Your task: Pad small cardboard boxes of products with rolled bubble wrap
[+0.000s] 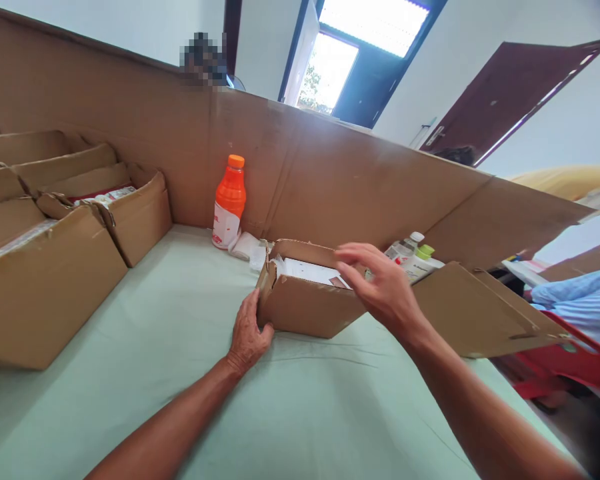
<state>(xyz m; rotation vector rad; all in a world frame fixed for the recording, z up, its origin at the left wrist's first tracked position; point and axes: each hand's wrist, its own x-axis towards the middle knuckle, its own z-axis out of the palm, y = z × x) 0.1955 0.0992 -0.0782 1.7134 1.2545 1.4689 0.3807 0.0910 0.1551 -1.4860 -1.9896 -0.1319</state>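
A small open cardboard box (310, 307) stands on the green cloth in front of me, with white papers or packets (313, 272) and some clear plastic inside. My left hand (250, 331) grips its lower left corner, fingers along the side and thumb at the front. Over the box's right end is my right hand (380, 280), its fingers stretched out and slightly apart. That hand appears to hold nothing; whether it touches the rim I cannot tell. It covers the box's right end.
An orange bottle (230, 203) stands at the cardboard wall (260, 147), beside white packets (245, 245). Larger open boxes (55, 280) fill the left. To the right, a clear bottle (405, 247) stands behind another cardboard box (480, 310). People are partly visible beyond the wall.
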